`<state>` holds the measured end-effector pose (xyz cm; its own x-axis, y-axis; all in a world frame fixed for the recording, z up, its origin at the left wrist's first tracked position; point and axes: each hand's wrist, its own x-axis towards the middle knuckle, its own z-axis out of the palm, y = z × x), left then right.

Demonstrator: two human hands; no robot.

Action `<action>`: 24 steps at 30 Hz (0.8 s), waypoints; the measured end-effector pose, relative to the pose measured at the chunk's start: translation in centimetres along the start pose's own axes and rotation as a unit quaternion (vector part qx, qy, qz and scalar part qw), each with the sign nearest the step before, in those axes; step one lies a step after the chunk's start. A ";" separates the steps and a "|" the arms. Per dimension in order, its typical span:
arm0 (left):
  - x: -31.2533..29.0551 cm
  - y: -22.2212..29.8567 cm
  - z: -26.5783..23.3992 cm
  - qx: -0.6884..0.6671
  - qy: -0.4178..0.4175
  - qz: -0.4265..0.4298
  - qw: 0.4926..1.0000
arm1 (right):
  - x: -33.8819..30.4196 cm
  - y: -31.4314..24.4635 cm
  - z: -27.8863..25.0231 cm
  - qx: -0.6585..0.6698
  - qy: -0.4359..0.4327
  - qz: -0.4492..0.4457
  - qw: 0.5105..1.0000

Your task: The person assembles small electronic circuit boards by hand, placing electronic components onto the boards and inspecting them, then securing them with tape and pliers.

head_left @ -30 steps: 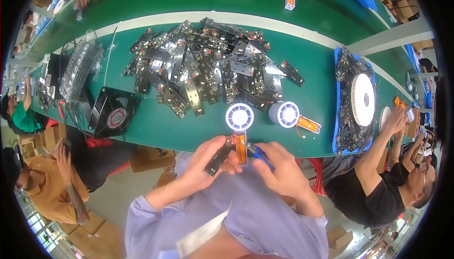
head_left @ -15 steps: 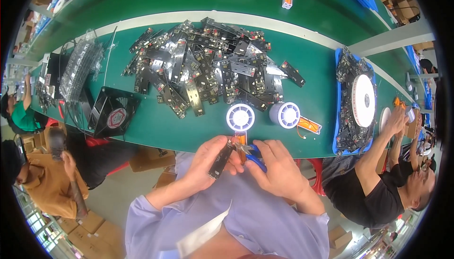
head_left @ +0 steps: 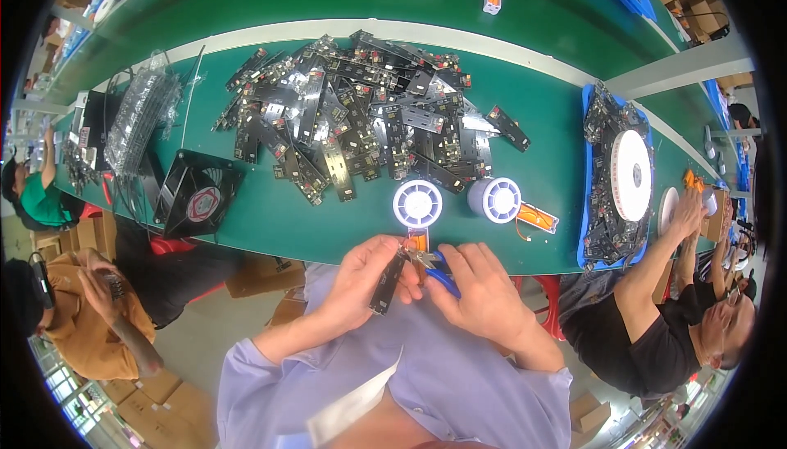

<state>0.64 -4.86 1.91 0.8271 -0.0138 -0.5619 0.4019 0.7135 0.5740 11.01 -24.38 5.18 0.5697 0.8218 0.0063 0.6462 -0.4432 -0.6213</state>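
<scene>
My left hand (head_left: 358,282) is closed around a narrow black circuit board (head_left: 387,287), which slants down between thumb and fingers. In my right hand (head_left: 484,291) is a pair of pliers or cutters with blue handles (head_left: 443,275); their metal jaws meet the upper end of the board. Just beyond the hands stands a white round fan-like unit (head_left: 417,204) with an orange part (head_left: 419,240) below it, partly hidden by my fingers. A second white round unit (head_left: 500,200) lies to its right, joined to an orange block (head_left: 537,218) with thin wires.
A big heap of black circuit boards (head_left: 352,113) covers the middle of the green table (head_left: 525,174). At left are a black fan (head_left: 199,195) and clear plastic packaging (head_left: 141,117). On the right, a blue tray (head_left: 585,162) holds boards and a white reel (head_left: 631,175). Co-workers sit on both sides.
The board in my left hand has turned slightly more upright, with the cutters still at its upper end. At far left, a co-worker has brought both hands together.
</scene>
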 end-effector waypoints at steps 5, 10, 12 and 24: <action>0.2 0.0 -0.3 -0.014 -0.014 0.006 1.000 | 0.0 1.1 0.5 0.075 0.015 0.004 0.997; 0.3 0.0 -0.3 -0.031 -0.029 0.022 0.999 | 0.8 2.5 -0.2 0.262 -0.094 0.099 0.955; 0.2 0.4 0.2 -0.029 -0.017 0.021 0.999 | 0.6 3.1 -0.4 0.347 -0.135 0.181 0.910; -0.1 -0.1 -0.6 -0.060 -0.009 -0.010 0.998 | 0.4 -0.2 -0.7 0.093 -0.041 0.038 0.994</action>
<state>0.29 -4.56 1.55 0.8273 -0.0405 -0.5603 0.3686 0.7918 0.4869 11.44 -24.25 5.86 0.5652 0.8183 -0.1047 0.4935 -0.4371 -0.7520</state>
